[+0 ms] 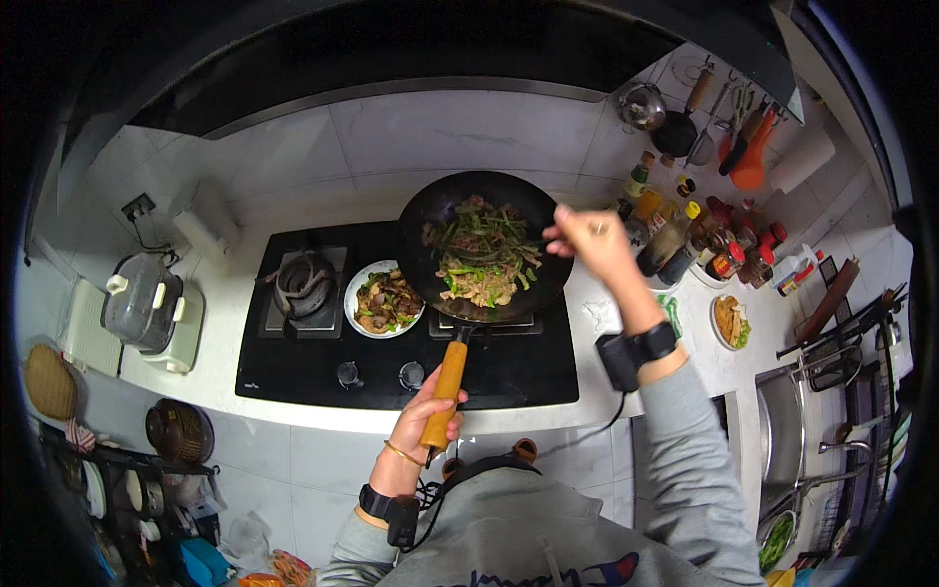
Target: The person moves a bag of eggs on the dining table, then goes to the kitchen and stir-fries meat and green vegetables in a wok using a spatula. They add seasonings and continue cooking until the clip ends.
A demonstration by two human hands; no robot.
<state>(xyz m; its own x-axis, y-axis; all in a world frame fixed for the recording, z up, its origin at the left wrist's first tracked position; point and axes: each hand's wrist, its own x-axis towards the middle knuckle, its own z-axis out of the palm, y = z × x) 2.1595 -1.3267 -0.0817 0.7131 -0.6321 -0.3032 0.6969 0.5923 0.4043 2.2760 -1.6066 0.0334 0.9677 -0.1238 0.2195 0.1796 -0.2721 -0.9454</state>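
My left hand (428, 416) grips the yellow wooden handle (444, 392) of a black wok (412, 220). The wok tilts above the right burner of the black glass cooktop (513, 374). Inside it lies a stir-fry (484, 249) of sliced meat and green pepper strips. At the wok's right rim, the fingers of my right hand (594, 238) are curled around a dark utensil that reaches over the food. Most of that utensil is hidden by the hand or blends with the wok. A white plate (352, 323) of cooked meat and peppers rests on the cooktop, left of the wok.
Left is a bare burner (302, 285), with a countertop appliance (150, 312) beyond. Sauce bottles (664, 246) and jars crowd the right back counter. A small plate of food (731, 323) sits near the sink (781, 418). Utensils hang above; a range hood (411, 51) overhangs the cooktop.
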